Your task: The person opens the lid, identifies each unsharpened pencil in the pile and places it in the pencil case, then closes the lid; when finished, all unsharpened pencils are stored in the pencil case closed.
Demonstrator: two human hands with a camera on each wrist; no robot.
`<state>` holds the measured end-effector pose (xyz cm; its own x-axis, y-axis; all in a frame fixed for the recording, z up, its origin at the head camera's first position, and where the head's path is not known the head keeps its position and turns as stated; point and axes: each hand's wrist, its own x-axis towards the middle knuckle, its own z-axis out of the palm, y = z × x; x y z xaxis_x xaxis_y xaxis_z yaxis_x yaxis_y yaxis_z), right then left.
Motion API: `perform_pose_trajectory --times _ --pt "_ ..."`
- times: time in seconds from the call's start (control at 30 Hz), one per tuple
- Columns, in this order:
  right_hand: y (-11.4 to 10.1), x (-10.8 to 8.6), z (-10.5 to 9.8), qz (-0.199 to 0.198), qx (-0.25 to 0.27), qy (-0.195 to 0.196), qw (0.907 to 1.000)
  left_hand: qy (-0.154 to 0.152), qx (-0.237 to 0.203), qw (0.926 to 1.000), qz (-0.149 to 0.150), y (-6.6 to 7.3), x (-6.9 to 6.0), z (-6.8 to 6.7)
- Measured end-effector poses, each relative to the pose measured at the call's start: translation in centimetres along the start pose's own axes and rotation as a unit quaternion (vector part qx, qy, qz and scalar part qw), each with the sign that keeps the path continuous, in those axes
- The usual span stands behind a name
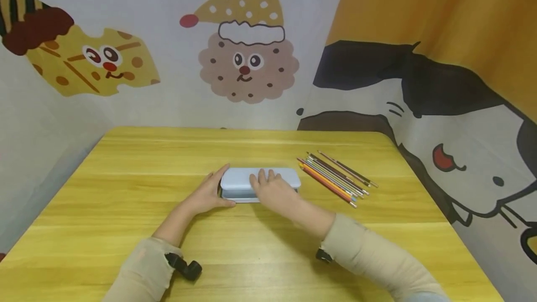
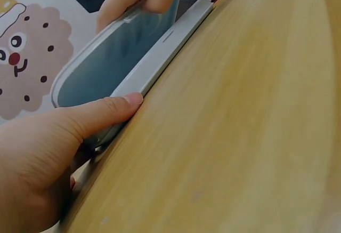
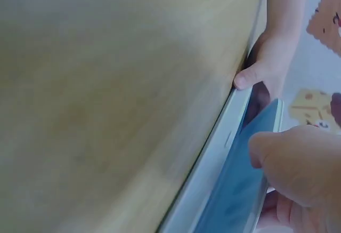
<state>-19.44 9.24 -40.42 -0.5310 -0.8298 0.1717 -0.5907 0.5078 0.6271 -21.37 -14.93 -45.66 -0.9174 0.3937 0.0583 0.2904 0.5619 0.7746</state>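
A pale blue hinged case (image 1: 239,179) lies on the table with its lid partly raised. My left hand (image 1: 205,195) grips the case's left end, its thumb (image 2: 114,109) on the front rim of the base (image 2: 165,46). With fingers on top and the thumb at the front edge, my right hand (image 1: 274,195) holds the lid, whose blue-grey inner side (image 3: 234,190) shows in the right wrist view. What is inside the case cannot be seen.
Several pencils (image 1: 331,176) lie in a loose, slanted bundle on the table (image 1: 251,255), to the right of the case. Behind the table hangs a cloth (image 1: 176,106) printed with cartoon figures.
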Motion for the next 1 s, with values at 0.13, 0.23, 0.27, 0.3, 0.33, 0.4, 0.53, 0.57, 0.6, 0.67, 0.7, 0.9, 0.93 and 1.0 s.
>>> perform_pose_trajectory --times 0.13,0.23,0.27,0.3,0.33,0.4,0.53,0.57,0.6,0.67,0.7,0.9,0.93,1.0 --pt "0.8 -0.4 0.7 -0.004 0.106 0.005 0.9944 0.003 0.008 1.0 -0.003 0.1 -0.1 -0.1" --pt "1.4 -0.7 1.3 0.004 0.157 0.014 0.9875 0.007 0.017 0.9998 -0.004 0.1 0.0 0.0" --pt "1.5 -0.8 1.5 0.007 0.168 0.016 0.9856 0.007 0.019 0.9998 -0.005 0.0 0.0 0.0" --pt "1.7 -0.9 1.6 0.008 0.18 0.018 0.9834 0.007 0.021 0.9997 -0.006 0.0 0.0 0.1" --pt "1.9 -1.0 1.7 0.009 0.194 0.019 0.9808 0.007 0.024 0.9997 -0.006 -0.1 0.1 0.1" --pt "2.2 -1.3 2.1 0.01 0.219 0.014 0.9756 0.008 0.028 0.9996 -0.005 -0.2 0.1 0.2" --pt "2.9 -1.7 2.4 0.016 0.282 0.0 0.9592 0.01 0.034 0.9993 -0.008 -0.3 0.2 0.3" --pt "3.0 -1.8 2.5 0.018 0.294 -0.002 0.9555 0.01 0.033 0.9994 -0.008 -0.3 0.2 0.3" --pt "3.1 -1.9 2.5 0.019 0.303 -0.003 0.9527 0.011 0.033 0.9994 -0.009 -0.3 0.2 0.3" --pt "3.4 -2.0 2.7 0.021 0.318 -0.001 0.948 0.012 0.03 0.9994 -0.012 -0.3 0.2 0.3" --pt "3.4 -2.0 2.8 0.022 0.323 0.001 0.9462 0.012 0.03 0.9994 -0.013 -0.2 0.2 0.3" --pt "4.0 -1.9 3.1 0.031 0.375 0.024 0.9263 0.014 0.029 0.9995 -0.009 -0.2 0.1 0.4" --pt "4.1 -1.9 3.2 0.032 0.384 0.027 0.9226 0.015 0.029 0.9994 -0.008 -0.2 0.0 0.4" --pt "4.4 -1.7 3.2 0.031 0.4 0.03 0.9153 0.018 0.028 0.9994 -0.008 -0.2 0.0 0.4"
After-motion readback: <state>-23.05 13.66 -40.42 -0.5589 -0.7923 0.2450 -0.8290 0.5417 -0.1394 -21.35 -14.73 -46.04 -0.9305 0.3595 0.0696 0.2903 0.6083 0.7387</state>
